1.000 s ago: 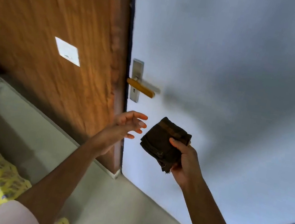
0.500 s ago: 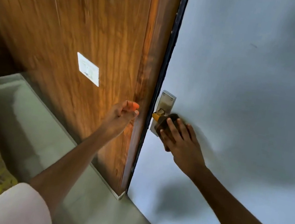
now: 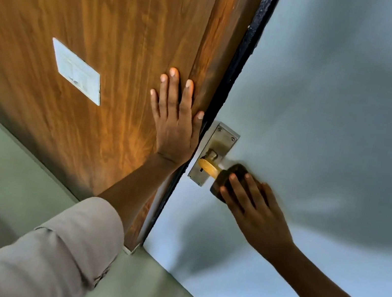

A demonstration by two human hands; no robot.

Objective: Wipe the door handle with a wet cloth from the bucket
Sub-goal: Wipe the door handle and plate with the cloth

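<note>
The left hand (image 3: 174, 121) is laid flat, fingers spread and grasping nothing, on the brown wooden panel (image 3: 106, 29) just beside the door's dark edge. The right hand (image 3: 255, 205) is wrapped around a dark cloth (image 3: 231, 173), which is pressed over the outer end of the brass door handle (image 3: 208, 167). The handle is fixed to a metal plate (image 3: 224, 140) on the pale blue door (image 3: 337, 120), near its left edge.

Pale door (image 3: 328, 97) carries a steel plate (image 3: 217, 152) with brass handle (image 3: 208, 167).
</note>
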